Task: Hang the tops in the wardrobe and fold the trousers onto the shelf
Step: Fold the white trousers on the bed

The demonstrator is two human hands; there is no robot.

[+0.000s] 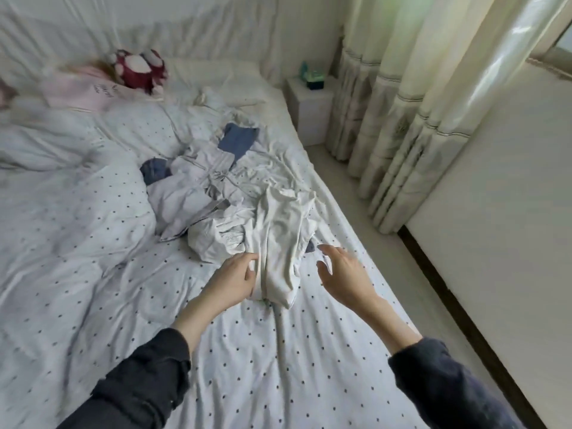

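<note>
A heap of crumpled clothes lies on the dotted bed sheet (247, 351). Nearest me is a cream-white garment (283, 243), rumpled and lying lengthwise. My left hand (236, 278) pinches its left edge between thumb and fingers. My right hand (342, 274) hovers just right of it, fingers spread, holding nothing. Behind it lie pale lilac-grey clothes (198, 193) and blue denim pieces (238, 140). I cannot tell which pieces are tops and which are trousers. No wardrobe or shelf is in view.
A bunched dotted duvet (62, 187) fills the bed's left side. A pink pillow (80, 88) and a red-white plush toy (139, 68) sit at the head. A white nightstand (309, 103) stands by the cream curtains (402, 119). Narrow floor strip (387, 243) runs along the right wall.
</note>
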